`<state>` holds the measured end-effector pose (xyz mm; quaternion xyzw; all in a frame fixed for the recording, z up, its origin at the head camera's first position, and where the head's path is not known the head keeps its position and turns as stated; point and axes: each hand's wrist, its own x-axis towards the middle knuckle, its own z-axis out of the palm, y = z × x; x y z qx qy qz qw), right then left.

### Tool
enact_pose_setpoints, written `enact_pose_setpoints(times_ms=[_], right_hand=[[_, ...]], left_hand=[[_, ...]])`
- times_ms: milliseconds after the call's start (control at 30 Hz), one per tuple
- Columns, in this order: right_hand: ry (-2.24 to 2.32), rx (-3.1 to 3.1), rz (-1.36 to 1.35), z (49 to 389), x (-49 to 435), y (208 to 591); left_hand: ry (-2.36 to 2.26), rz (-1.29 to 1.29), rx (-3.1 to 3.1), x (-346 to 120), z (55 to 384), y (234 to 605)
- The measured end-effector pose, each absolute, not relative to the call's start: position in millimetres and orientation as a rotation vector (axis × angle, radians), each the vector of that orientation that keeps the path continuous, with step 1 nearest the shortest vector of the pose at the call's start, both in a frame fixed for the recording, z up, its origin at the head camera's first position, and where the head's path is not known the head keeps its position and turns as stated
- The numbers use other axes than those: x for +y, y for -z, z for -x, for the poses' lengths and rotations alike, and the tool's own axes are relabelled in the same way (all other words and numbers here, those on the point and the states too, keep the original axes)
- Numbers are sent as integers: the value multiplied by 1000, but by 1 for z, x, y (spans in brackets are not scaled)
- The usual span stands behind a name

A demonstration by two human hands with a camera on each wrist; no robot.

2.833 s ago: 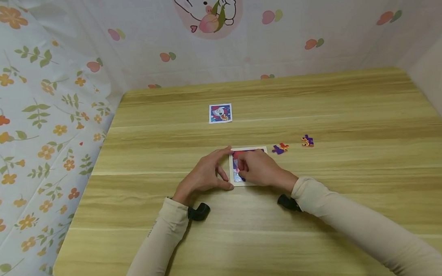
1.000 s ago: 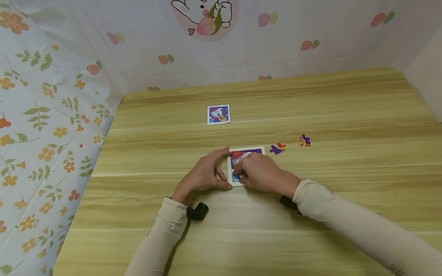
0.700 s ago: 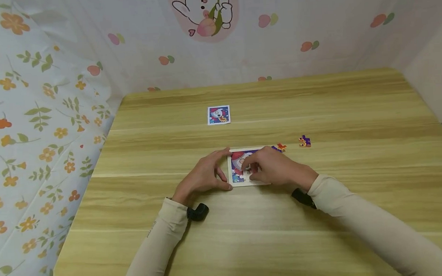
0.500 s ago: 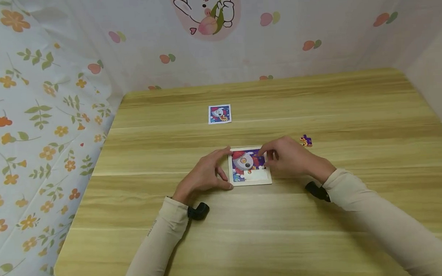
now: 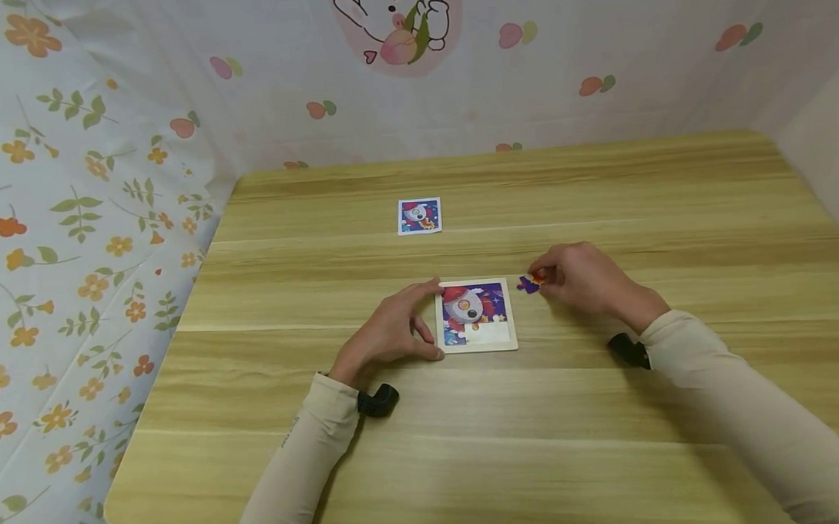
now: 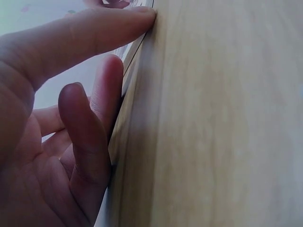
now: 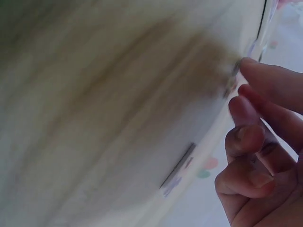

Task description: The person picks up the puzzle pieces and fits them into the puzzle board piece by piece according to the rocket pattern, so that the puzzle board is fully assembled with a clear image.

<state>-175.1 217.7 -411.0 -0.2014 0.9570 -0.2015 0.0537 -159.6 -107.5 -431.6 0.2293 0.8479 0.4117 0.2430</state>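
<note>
In the head view, my left hand (image 5: pixel 394 328) holds the left side of a small jigsaw tray (image 5: pixel 514 332), thumb at the near corner and index finger at the far one. Inside the tray, joined pieces show a white cartoon character with red on a purple ground (image 5: pixel 465 307); its lower right part is bare pale board. To the right, my right hand (image 5: pixel 587 279) pinches the right end of a purple-and-orange puzzle piece (image 5: pixel 527 284), low at the table. The right wrist view shows another puzzle piece (image 7: pixel 177 168) lying apart, which the right hand hides in the head view.
A small printed picture card (image 5: pixel 419 216) with the same character lies beyond the tray. All of this is on a wood-grain table (image 5: pixel 287 259). A patterned white curtain (image 5: pixel 274 82) hangs along its back and left sides.
My right hand has left the tray's puzzle area and moved right to the loose piece, uncovering the tray. The left hand stays at the tray's left edge.
</note>
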Motion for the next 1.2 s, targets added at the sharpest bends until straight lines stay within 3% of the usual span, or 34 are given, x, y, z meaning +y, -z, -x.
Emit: enact_pose_setpoints(times_ms=[800, 1200], right_hand=[[865, 2816, 467, 180, 221, 409], [1140, 2515, 208, 179, 218, 409]], left_hand=[[-1134, -627, 2307, -107, 160, 429], [-1127, -629, 2312, -108, 161, 431]])
